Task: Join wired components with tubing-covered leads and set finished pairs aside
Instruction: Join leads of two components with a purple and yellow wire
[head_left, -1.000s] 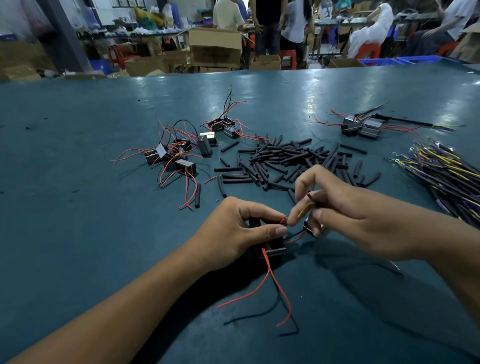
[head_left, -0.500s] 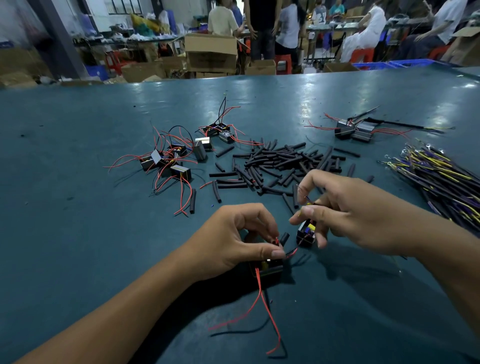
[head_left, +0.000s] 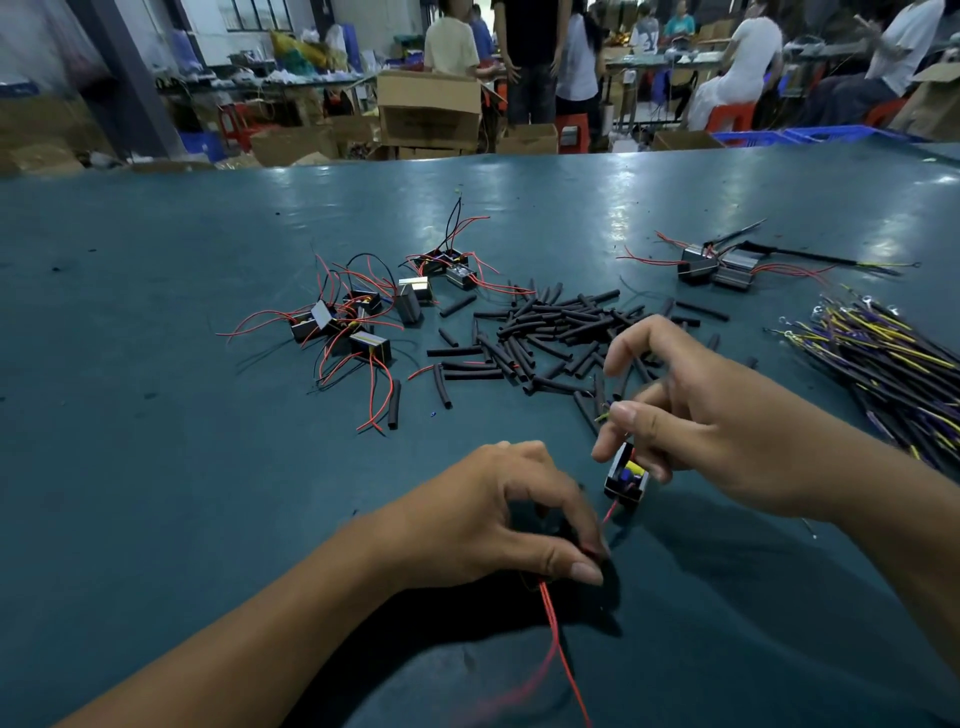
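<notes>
A small black component (head_left: 627, 479) hangs just above the teal surface (head_left: 156, 467), held by the right hand (head_left: 717, 436) — its fingers curl round the part and pinch a thin lead. The left hand (head_left: 498, 519) pinches a red wire (head_left: 563, 660) — loose black tubing pieces (head_left: 550, 332) lie beyond.

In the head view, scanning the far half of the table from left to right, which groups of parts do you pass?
Cluster of red-wired components → smaller group of wired components → pile of black tubing pieces → joined pair set aside → bundle of yellow and purple leads.
</notes>
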